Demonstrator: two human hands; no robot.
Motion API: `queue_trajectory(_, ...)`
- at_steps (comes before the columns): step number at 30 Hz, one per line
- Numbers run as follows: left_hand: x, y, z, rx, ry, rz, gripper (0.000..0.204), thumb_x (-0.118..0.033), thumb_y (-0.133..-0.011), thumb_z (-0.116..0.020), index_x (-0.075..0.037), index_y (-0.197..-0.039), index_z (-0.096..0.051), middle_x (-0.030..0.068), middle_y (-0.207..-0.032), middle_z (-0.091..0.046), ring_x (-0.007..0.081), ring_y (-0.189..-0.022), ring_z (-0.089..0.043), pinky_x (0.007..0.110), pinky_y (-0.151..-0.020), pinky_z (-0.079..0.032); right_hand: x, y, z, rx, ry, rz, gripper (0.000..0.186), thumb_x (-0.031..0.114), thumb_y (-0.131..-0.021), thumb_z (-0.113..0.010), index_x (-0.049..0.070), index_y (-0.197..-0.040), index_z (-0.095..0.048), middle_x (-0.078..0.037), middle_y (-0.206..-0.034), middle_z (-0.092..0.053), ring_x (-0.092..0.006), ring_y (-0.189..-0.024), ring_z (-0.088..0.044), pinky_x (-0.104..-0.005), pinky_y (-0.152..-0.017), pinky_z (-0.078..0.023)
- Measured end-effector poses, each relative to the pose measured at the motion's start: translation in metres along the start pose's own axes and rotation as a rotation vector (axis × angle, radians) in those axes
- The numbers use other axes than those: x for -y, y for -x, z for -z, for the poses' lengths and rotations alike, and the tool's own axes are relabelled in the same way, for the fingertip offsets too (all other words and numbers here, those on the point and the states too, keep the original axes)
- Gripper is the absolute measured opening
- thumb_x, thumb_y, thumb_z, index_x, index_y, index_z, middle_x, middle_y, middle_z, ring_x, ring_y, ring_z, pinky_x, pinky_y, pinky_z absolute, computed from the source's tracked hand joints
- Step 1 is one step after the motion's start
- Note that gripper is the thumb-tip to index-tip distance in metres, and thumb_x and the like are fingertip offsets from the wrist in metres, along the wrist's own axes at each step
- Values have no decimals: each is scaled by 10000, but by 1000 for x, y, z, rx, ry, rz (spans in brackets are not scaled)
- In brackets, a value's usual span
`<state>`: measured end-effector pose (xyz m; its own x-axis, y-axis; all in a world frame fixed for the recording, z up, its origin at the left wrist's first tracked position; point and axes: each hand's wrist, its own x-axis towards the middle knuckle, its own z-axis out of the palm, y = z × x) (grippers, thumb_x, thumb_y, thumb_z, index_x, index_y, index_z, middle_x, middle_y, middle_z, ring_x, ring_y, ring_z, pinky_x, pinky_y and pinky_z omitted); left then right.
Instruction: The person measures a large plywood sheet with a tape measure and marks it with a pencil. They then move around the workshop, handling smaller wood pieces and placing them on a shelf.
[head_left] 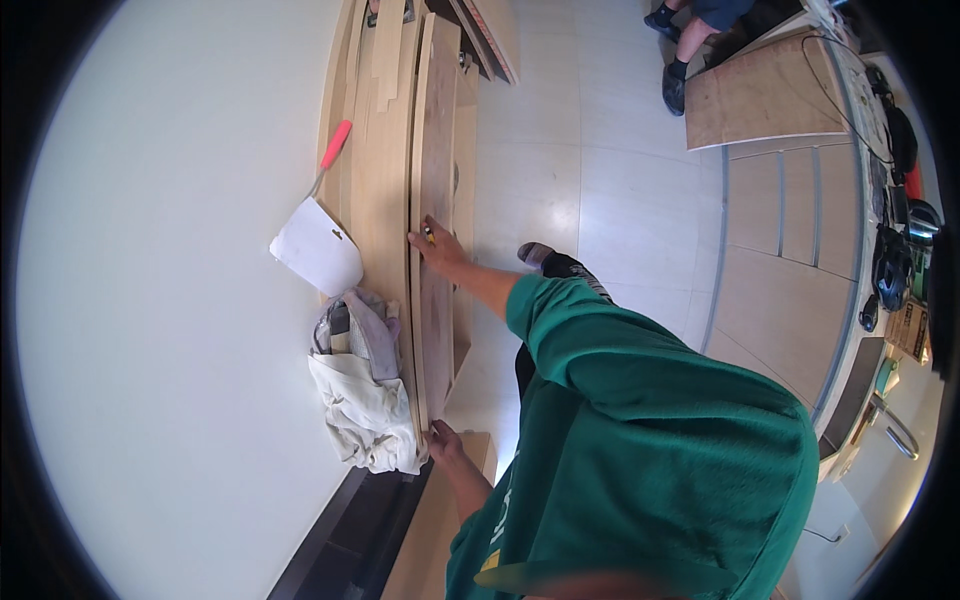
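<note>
A long light-wood board [437, 130] stands along the edge of a low wooden unit [380, 210], with a narrow dark gap between them. My right hand [440, 248] lies on the board about midway along, fingers curled over its edge. A small yellow-and-black item [430, 236], slim like a pencil or marker, is held between those fingers. At the near end of the board my left hand [445, 442] grips the corner, its fingers partly hidden. Left of the right hand lie a red-handled tool [338, 143] with a thin shaft and a white flat sheet [318, 245] at its lower end.
A white cloth [365, 415] and a greyish cloth [372, 325] are heaped on the unit's near end. Loose panels [490, 35] lean at its far end. Another person's legs [685, 50] show at the top right. A counter [790, 230] runs along the right, loaded with tools.
</note>
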<state>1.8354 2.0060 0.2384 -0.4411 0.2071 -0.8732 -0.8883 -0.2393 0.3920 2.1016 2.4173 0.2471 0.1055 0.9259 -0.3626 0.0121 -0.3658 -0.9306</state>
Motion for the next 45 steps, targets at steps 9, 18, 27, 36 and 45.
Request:
queue_trajectory(9,2,6,-1,25,92,15,333,-253,-991,-560,25,-1173,-581,156,-1128,-665,282,-982,-663,423,-911,-555,8,4,3,73,-129,-143,823,493,-925,-594,-61,-1469,-323,-264,-1363,-530,-381,-1234,-543,-402,-1023,-435)
queue_trajectory(18,9,6,-2,-39,65,-46,304,-248,-985,-574,-14,-1178,-577,139,-1110,-670,294,-951,-670,443,-901,-559,27,7,15,149,-189,-262,831,483,-864,-681,-29,-1452,-394,-180,-882,-674,-263,-812,-656,-359,-767,-511)
queue_trajectory(27,5,11,-8,-96,187,2,310,-222,-996,-540,6,-1204,-572,162,-1165,-651,307,-1046,-636,475,-958,-516,15,0,16,138,-135,-274,872,474,-851,-729,61,-1514,-340,-46,-722,-585,-124,-539,-509,-309,-451,-436)
queue_trajectory(36,-9,-9,10,44,234,105,286,-179,-981,-559,8,-1197,-572,171,-1157,-646,316,-1046,-636,481,-943,-533,12,0,15,116,-90,-246,869,490,-840,-728,34,-1491,-379,-93,-814,-635,-163,-605,-562,-321,-550,-479)
queue_trajectory(45,14,18,-19,-110,203,-39,287,-156,-981,-569,56,-1174,-554,175,-1144,-641,328,-1025,-647,481,-950,-544,4,-5,14,74,120,-120,810,516,-853,-685,-13,-1421,-453,-135,-845,-677,-234,-768,-645,-354,-730,-507)
